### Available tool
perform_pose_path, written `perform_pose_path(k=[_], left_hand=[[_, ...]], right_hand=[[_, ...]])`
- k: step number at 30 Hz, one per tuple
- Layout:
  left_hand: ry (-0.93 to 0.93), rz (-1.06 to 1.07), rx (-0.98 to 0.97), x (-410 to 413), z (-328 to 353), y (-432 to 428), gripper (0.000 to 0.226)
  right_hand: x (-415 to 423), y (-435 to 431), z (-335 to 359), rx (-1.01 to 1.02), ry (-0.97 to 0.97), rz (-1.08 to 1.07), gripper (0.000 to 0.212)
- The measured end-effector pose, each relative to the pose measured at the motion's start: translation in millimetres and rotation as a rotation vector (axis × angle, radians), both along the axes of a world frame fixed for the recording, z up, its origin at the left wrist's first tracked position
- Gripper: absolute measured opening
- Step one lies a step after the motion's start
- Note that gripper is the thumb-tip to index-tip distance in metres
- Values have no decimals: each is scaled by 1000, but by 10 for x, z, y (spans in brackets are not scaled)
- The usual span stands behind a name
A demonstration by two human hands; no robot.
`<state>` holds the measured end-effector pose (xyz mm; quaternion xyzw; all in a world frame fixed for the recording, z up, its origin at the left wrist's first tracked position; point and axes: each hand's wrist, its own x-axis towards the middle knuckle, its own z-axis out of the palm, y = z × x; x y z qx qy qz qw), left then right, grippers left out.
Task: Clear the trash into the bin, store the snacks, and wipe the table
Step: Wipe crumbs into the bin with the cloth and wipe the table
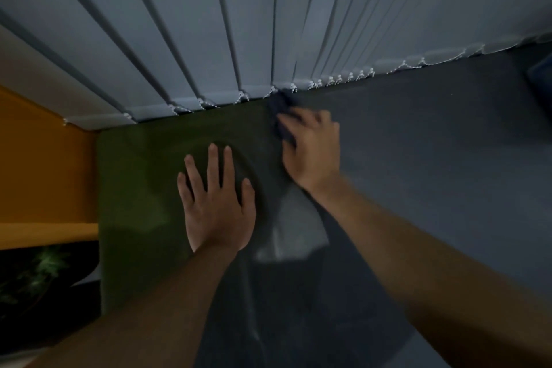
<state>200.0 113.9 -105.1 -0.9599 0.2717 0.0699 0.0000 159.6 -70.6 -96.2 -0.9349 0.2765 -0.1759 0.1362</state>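
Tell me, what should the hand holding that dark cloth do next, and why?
Probably sweep the dark cloth back toward the person. The right hand presses it at the table's far edge, right under the vertical blinds, so no surface remains ahead. The left hand lies flat on the green part, bracing.

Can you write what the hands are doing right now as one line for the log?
step: wiping | left hand: flat on green table | right hand: pressing dark cloth near blinds | trash, snacks: none seen

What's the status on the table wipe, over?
Left hand flat, fingers spread, on green tabletop. Right hand pressing dark blue cloth near grey vertical blinds. No trash or snacks visible.
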Motion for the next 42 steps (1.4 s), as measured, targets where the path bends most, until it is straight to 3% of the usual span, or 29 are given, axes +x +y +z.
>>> perform_pose_path(k=[2, 4, 6, 9, 11, 14, 17, 19, 22, 24, 26, 31, 33, 35, 37, 42], left_hand=[[-4, -1, 9, 0, 8, -3, 69], [-4, -5, 15, -3, 10, 0, 69], [-1, -5, 12, -5, 16, -2, 68], [2, -2, 11, -3, 19, -7, 68], [0, -4, 7, -1, 14, -1, 67], [5, -2, -9, 4, -5, 13, 67], [5, -2, -20, 0, -15, 8, 67], [4, 6, -31, -2, -13, 7, 66], [-4, 13, -19, -6, -24, 7, 66], [-9, 18, -15, -10, -38, -1, 65], [-15, 26, -18, -19, -44, -10, 64], [-13, 21, 5, -41, -6, -33, 64], [-14, 17, 36, -66, 35, -78, 65], [-10, 32, 32, -92, 75, -152, 64], [-1, 50, -18, -124, 117, -243, 65], [37, -89, -81, -296, 142, -752, 66]], right_hand=[[-109, 114, -16, 7, 9, 287, 35], [-208, -87, -35, -14, 34, 434, 39], [-268, -389, -70, -23, 19, 284, 43], [-324, -578, -41, 45, -40, -125, 48], [-303, -352, -2, 27, -17, -163, 49], [-375, 57, -5, 21, 12, 156, 45], [-563, -70, -32, 38, 37, 416, 44], [-687, -362, -58, -4, 18, 268, 45], [-900, -661, -43, 12, -19, -168, 50], [-939, -563, -19, 58, -26, -292, 52], [-956, -327, -9, 26, 7, -190, 49], [-1213, -295, 1, -59, 87, 345, 41], [-1284, -549, 21, -139, 130, 249, 44], [-1347, -739, 44, -81, 115, -83, 47], [-1385, -719, 55, -6, 68, -233, 50], [-1604, -739, 24, -83, 132, 320, 47]])
